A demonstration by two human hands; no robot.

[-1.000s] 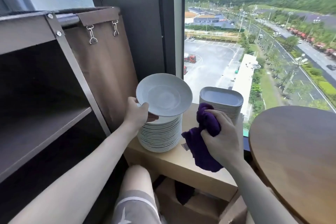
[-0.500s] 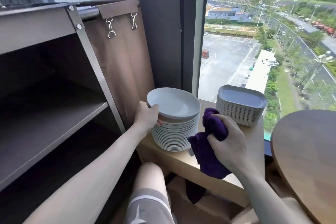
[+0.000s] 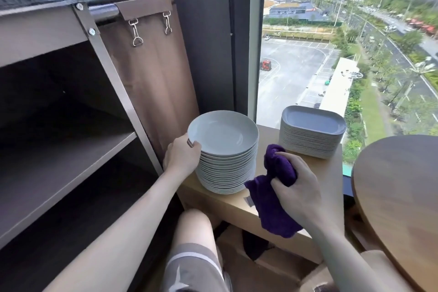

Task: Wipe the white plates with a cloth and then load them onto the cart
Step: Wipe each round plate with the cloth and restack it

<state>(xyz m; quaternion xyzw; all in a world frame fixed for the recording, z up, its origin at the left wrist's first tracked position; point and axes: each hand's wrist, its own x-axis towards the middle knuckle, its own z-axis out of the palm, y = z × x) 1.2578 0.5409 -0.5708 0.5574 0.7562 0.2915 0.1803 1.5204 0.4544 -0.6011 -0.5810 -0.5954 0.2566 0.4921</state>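
A tall stack of round white plates (image 3: 227, 173) stands on a wooden ledge (image 3: 227, 199) by the window. My left hand (image 3: 181, 157) grips the left rim of the top round plate (image 3: 222, 134), which lies flat on the stack. To the right of the stack, my right hand (image 3: 296, 187) holds a bunched purple cloth (image 3: 275, 194) just above the ledge. The cloth's lower end hangs over the front edge. The dark cart (image 3: 59, 149) with open shelves stands at the left.
A second stack of rounded rectangular white plates (image 3: 311, 131) sits at the back right of the ledge. A brown fabric bag (image 3: 151, 78) hangs on the cart's side beside the round stack. A round wooden table (image 3: 400, 197) is at the right. My knee (image 3: 194, 225) is below the ledge.
The top round plate, held tilted up above the stack a second ago, has come down and now lies flat on it. My right hand keeps the cloth beside the stack.
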